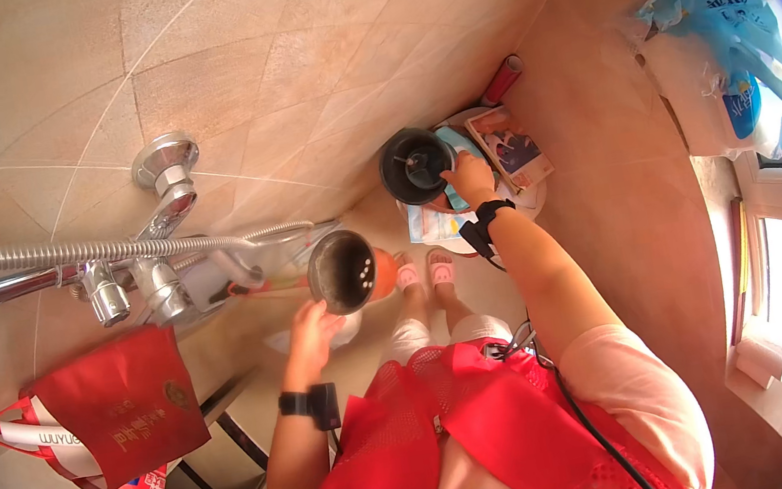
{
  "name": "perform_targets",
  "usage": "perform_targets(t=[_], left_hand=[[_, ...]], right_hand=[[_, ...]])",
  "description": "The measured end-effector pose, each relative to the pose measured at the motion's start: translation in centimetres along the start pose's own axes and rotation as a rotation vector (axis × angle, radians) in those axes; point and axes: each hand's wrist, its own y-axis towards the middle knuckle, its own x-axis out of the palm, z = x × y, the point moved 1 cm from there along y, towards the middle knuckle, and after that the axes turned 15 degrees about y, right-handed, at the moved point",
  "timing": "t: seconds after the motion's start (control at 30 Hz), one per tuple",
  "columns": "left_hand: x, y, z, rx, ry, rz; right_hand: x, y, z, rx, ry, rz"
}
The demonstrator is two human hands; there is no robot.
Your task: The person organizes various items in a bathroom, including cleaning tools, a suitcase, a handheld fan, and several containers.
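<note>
My left hand [313,332] grips the rim of a dark round pot [342,272], its mouth turned toward me; several pale dots show inside, perhaps holes. In my right hand [470,178] is the edge of a second dark round pot [417,165], held to the left of that hand. Something reddish-orange, partly hidden, shows just behind the first pot. Below the second pot, a round stool or table [544,200] bears a book or magazine [509,147] with an illustrated cover, light-blue items and a printed packet [426,224].
Chrome shower fittings [162,282] and a metal hose [58,252] run along the tiled wall at left. A red bag [127,405] hangs below them. A red tube [503,80] stands beyond the stool. Blue-printed plastic packaging [730,27] lies by the window at right.
</note>
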Motion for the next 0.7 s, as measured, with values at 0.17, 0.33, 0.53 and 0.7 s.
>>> perform_targets(t=[0.17,0.33,0.53,0.7], left_hand=[[-0.7,1.1,-0.2,-0.004,0.027,-0.030],[-0.3,1.9,0.5,-0.009,0.031,-0.037],[-0.1,2.3,0.7,-0.022,0.026,-0.046],[-0.7,3.3,0.1,-0.023,0.022,-0.055]], right_hand=[[2.9,1.9,1.4,0.039,-0.015,0.145],[4.3,3.4,3.3,0.057,0.000,0.219],[3.4,2.5,1.6,0.098,-0.006,0.238],[3.3,2.6,1.8,0.128,-0.013,0.246]])
